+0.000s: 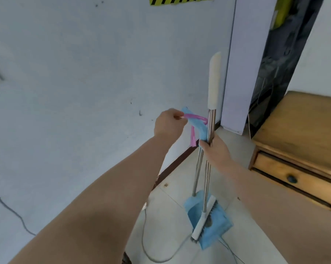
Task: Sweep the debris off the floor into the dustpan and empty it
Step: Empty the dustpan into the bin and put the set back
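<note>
A broom (pixel 211 121) with a steel pole and cream grip stands upright beside a blue dustpan (pixel 216 225), its bristle head resting in the pan on the floor. The dustpan's steel pole ends in a blue handle (pixel 199 126). A pink plastic strip (pixel 195 118) loops around both poles near the top. My left hand (pixel 170 122) pinches one end of that pink strip. My right hand (pixel 216 151) is wrapped around both poles just below the blue handle. A small scrap of debris (pixel 166 185) lies on the tiles near the wall.
A pale wall (pixel 84 73) with a dark skirting fills the left. A wooden cabinet with a drawer (pixel 298 149) stands at the right, close to the dustpan. A white cable (pixel 147 244) curls on the tiled floor in front.
</note>
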